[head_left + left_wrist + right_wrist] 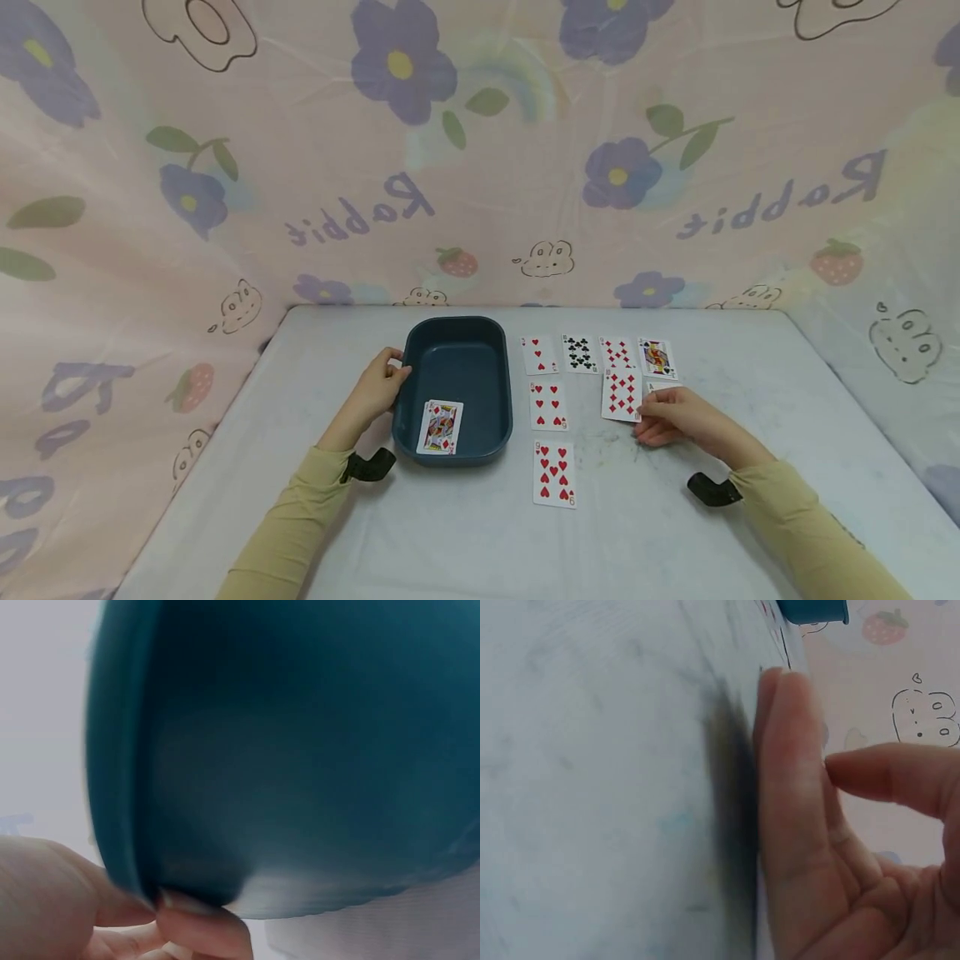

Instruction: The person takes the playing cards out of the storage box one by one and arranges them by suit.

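On the left, my left hand (378,383) grips the rim of a dark blue tray (497,392), thumb and fingers at its side wall. The left wrist view shows the fingers (202,926) bent at the tray's edge. Inside the tray lies a small pile of playing cards with a face card (440,427) on top. Over on the right, my right hand (678,417) pinches a diamonds playing card (622,394) by its lower right corner. That card overlaps another diamonds card (617,350) behind it. A further card (662,386) is mostly hidden by the hand.
Right of the tray, a column holds three hearts cards, the nearest being the nine of hearts (554,473). A clubs card (581,354) and a face card (657,358) lie in the back row. A printed cloth (480,167) hangs behind the white table (480,533).
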`<state>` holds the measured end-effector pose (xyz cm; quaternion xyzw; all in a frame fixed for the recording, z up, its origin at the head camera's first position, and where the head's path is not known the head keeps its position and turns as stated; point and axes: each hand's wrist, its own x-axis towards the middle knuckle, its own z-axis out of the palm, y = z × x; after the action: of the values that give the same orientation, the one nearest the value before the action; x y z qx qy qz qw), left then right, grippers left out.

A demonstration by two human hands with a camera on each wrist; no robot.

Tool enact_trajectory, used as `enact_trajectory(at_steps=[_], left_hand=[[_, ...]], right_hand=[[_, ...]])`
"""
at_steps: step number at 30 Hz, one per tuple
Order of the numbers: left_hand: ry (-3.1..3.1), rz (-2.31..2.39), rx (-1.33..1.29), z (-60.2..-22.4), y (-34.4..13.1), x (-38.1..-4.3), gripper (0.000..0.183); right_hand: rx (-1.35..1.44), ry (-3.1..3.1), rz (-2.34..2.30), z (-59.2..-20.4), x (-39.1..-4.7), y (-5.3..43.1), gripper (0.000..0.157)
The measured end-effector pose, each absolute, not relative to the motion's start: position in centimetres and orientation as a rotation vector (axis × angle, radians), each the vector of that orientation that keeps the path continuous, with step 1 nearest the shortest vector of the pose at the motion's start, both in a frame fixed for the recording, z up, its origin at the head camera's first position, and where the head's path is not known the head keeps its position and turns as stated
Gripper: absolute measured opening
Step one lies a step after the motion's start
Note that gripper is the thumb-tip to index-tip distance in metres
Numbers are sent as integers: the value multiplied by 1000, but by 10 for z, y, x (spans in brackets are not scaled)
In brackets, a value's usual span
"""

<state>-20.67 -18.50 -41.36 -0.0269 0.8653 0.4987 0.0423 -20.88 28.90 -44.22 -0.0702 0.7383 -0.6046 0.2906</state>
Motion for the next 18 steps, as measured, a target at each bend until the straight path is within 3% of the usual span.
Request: enact_trajectory(at_steps=[18], left_hand=[[2658, 1516, -88, -412, -184, -205, 32]], right_hand=[[-79, 2069, -1552, -441, -200, 293, 25]])
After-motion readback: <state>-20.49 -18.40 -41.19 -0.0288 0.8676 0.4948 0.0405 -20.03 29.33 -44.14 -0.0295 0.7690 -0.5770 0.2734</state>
